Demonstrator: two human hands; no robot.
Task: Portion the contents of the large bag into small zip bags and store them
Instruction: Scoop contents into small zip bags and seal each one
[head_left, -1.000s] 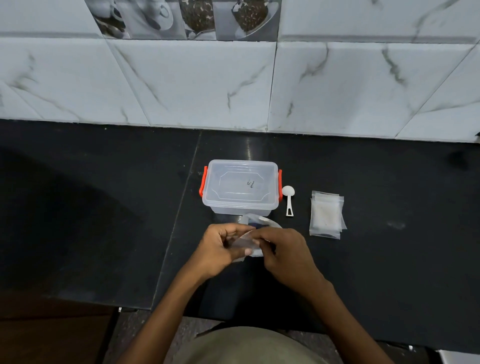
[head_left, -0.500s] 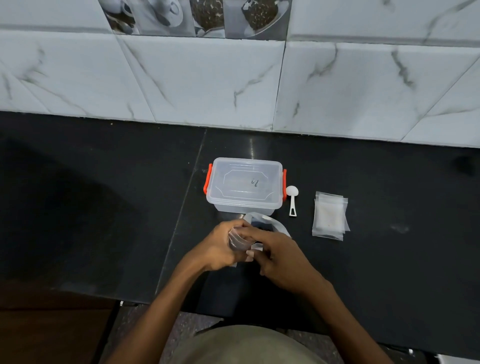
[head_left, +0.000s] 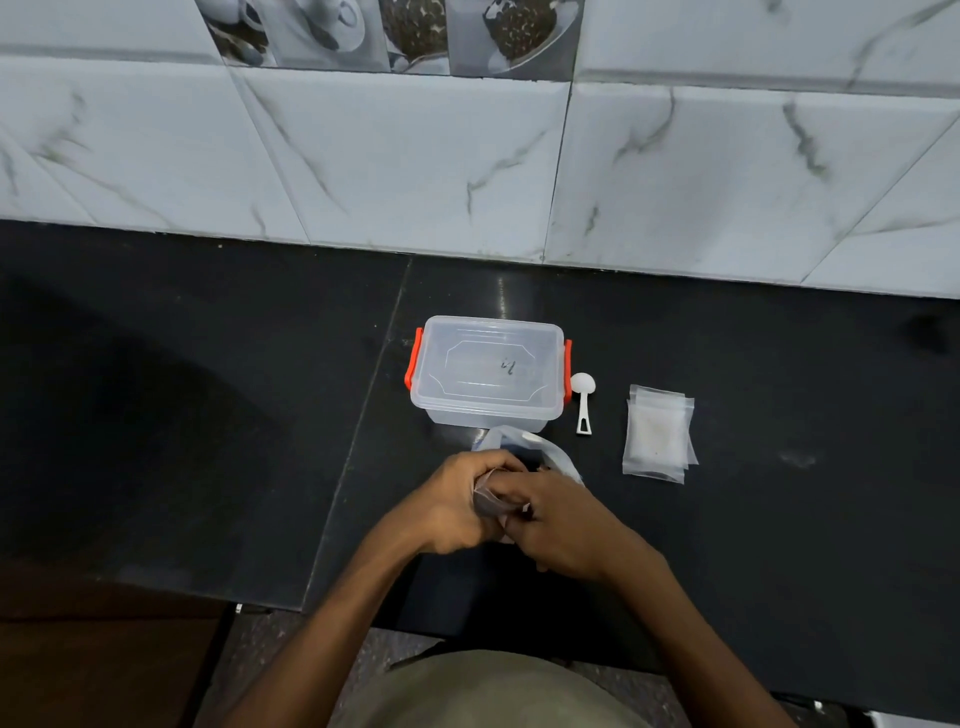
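Note:
A clear plastic bag (head_left: 524, 449) stands on the black counter (head_left: 208, 441) just in front of me, its open top showing above my fingers. My left hand (head_left: 462, 506) grips its crumpled left side. My right hand (head_left: 563, 519) pinches the plastic from the right, fingers curled against the left hand. What the bag contains is hidden. Behind it stands a clear lidded box (head_left: 488, 376) with orange clips. A small white scoop (head_left: 583, 400) lies right of the box. Further right lies a stack of small zip bags (head_left: 658, 434).
A marble-tiled wall (head_left: 467, 156) rises behind the counter. The counter's front edge runs near my body, with a floor gap at the lower left.
Both hands have drawn closer together on the bag and bunched its plastic tighter. The box, scoop and zip bags lie where they were.

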